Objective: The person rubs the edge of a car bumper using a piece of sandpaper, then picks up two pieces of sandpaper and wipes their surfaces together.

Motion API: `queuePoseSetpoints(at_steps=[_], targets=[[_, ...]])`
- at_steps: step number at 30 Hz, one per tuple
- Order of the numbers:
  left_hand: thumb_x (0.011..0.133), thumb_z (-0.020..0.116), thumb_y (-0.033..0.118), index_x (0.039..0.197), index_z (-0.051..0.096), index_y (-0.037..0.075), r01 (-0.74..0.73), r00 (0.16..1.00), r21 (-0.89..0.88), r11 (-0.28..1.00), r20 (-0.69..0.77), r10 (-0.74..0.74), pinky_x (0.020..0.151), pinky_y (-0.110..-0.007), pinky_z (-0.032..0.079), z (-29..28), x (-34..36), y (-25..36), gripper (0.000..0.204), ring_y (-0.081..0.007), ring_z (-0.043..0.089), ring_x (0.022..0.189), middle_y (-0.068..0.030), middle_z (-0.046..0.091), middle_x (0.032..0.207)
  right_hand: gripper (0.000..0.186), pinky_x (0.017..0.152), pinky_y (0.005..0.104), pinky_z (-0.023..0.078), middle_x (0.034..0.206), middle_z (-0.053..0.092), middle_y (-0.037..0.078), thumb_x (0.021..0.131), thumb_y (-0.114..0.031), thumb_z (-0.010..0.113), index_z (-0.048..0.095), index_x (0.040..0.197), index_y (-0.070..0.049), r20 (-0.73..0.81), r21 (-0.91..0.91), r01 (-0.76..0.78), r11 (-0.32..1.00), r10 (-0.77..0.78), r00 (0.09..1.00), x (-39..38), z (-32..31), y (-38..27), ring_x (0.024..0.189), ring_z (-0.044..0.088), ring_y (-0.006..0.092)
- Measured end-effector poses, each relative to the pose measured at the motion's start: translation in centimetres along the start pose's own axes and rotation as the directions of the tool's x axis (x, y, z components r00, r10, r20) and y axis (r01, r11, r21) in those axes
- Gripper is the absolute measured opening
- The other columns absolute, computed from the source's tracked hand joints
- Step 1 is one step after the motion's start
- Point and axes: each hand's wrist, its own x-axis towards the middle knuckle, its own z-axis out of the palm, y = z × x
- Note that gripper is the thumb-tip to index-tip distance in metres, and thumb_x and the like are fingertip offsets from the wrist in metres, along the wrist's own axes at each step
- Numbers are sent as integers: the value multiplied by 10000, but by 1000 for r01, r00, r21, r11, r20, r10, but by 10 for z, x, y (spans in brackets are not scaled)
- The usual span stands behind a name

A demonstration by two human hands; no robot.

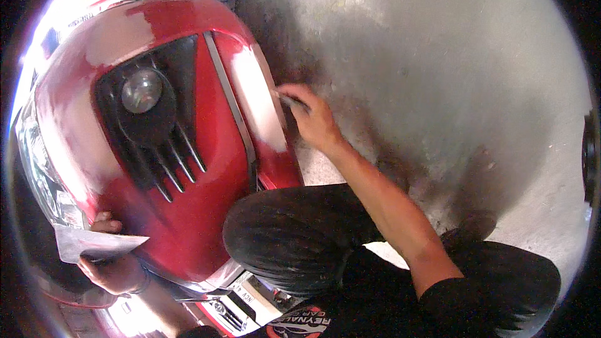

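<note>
A red car bumper (228, 225) with pale patches fills the left half of the head view, with a round fog lamp (141, 91) set in black trim (122, 147). My right hand (310, 116) grips a thin dark flat tool (294, 101) at the bumper's outer right edge, beside a long pale patch (253, 87). My left hand (116, 272) holds a thin light-grey flat sheet (109, 242) at the lower left of the bumper, with fingers showing on either side of the sheet.
A grey concrete floor (438, 44) lies to the right, with shadows on it. My bent legs (282, 225) are just below and beside the bumper. A clear headlight (34, 156) curves along the far left. Part of another car front (225, 310) shows at the bottom.
</note>
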Motion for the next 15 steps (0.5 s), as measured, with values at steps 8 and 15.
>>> queuePoseSetpoints(at_steps=[8, 15], targets=[[991, 630, 354, 1163, 606, -52, 129, 991, 313, 941, 2, -136, 867, -454, 552, -9, -23, -19, 442, -347, 694, 927, -246, 695, 1150, 495, 1022, 352, 505, 1277, 708, 85, 924, 19, 641, 627, 1407, -90, -131, 11, -608, 793, 604, 786, -93, -46, -48, 1191, 664, 262], [1020, 591, 123, 1155, 691, -39, 223, 950, -255, 941, 272, -151, 868, -354, 529, 17, 12, 49, 234, -188, 666, 942, -105, 739, 1007, 589, 1088, 607, 458, 1477, 573, 120, 1054, -439, 565, 481, 1515, -82, -202, 699, -352, 622, 644, 738, -140, -40, -282, 1332, 575, 335]])
